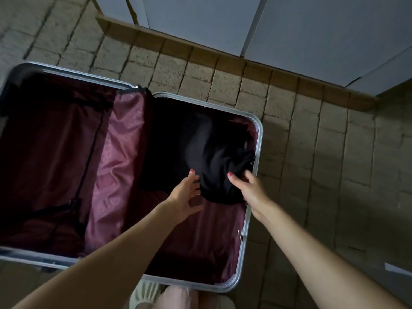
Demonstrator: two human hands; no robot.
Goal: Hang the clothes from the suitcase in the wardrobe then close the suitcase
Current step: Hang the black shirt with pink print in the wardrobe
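Note:
An open suitcase (249, 219) with a silver frame and maroon lining lies flat on the floor below me. In its right half sits a bundle of black clothing (214, 157). My left hand (187, 197) is at the bundle's near left edge, its fingers tucked under the fabric. My right hand (247, 188) grips the bundle's near right corner, thumb on top of the cloth. The left half of the suitcase shows dark straps and lining only. White wardrobe doors (312, 36) stand at the top of the view.
The floor is beige tile (334, 175). A wooden plinth (223, 61) runs under the wardrobe. My knees in light fabric (169, 297) are at the bottom edge, close to the suitcase rim. A small white object (396, 267) lies at the right.

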